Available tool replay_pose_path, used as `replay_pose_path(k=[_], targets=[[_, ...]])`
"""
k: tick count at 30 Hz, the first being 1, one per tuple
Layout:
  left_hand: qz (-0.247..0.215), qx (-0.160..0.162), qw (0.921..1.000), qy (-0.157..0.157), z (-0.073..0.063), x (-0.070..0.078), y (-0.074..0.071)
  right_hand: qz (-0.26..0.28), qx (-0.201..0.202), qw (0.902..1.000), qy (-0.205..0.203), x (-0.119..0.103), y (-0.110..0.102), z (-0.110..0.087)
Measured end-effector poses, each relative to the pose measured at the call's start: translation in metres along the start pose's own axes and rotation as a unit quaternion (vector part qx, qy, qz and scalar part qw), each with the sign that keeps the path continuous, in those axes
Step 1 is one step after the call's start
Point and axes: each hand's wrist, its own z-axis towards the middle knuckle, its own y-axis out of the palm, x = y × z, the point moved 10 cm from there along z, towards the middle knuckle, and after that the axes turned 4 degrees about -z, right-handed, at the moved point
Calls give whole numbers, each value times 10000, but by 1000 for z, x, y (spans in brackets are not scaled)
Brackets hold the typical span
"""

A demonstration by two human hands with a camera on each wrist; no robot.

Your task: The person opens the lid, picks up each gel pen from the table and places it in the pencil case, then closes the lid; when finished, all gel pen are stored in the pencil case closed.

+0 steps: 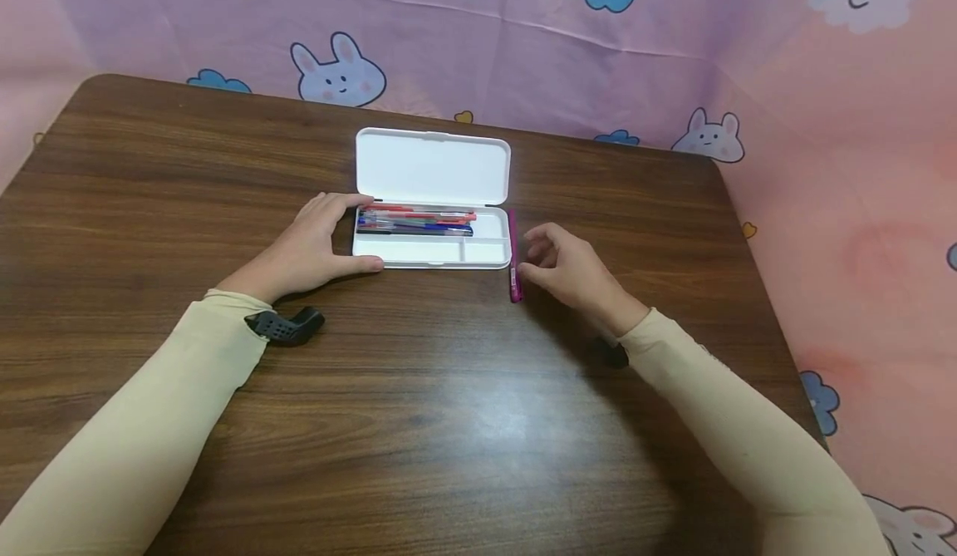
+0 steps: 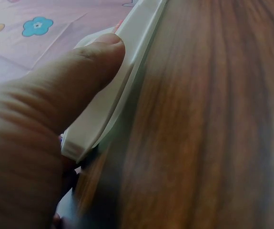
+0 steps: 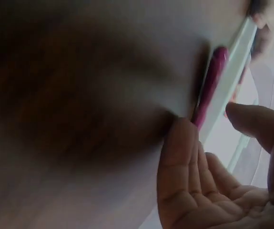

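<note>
A white pencil case [image 1: 434, 251] lies with its lid [image 1: 434, 165] up, and several pens [image 1: 419, 221], red, blue and clear, fill its back compartment. My left hand [image 1: 302, 244] holds the case's left end, index finger at the hinge corner and thumb at the front corner. In the left wrist view the thumb [image 2: 91, 67] presses on the white rim. A magenta pen [image 1: 513, 265] lies on the table along the case's right end. Beside it is my right hand [image 1: 571, 269], thumb and fingers apart with nothing between them; in the right wrist view the fingertips [image 3: 182, 129] are right at the pen.
The brown wooden table [image 1: 419, 423] reaches back to a pink and purple cloth [image 1: 463, 32] with cartoon prints. Black wrist devices show at the left [image 1: 287, 325] and right cuffs. The case's front part has a long compartment [image 1: 419, 250] and a small one.
</note>
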Motion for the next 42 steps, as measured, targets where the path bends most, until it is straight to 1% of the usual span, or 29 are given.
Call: replay_pose_path(k=[4,6,11,14,18,22,29,34,42], targets=[[-9,-18,10000,-5,0,0,1,-191,-119,9997,106,-2,9,3],[-21,-33,10000,-1,0,1,2,-270,-153,9993,187,-1,11,3],[-24,-40,10000,16,0,3,2,-416,-134,9988,224,1,11,3],[-19,-43,10000,8,0,3,2,-417,-83,9988,232,3,9,2],[-7,-45,10000,-15,0,3,1,-128,-96,9990,415,11,5,-1],[2,-33,10000,-13,-1,2,0,94,-228,9977,629,21,2,-5],[-28,-29,9999,-93,-1,-1,0,77,-441,9963,738,30,-2,-8],[-19,-25,9999,-134,-1,-3,1,-13,-392,9961,791,38,-6,-11],[-22,-33,9999,-98,-1,-3,0,-104,-363,9949,938,53,-15,-20]])
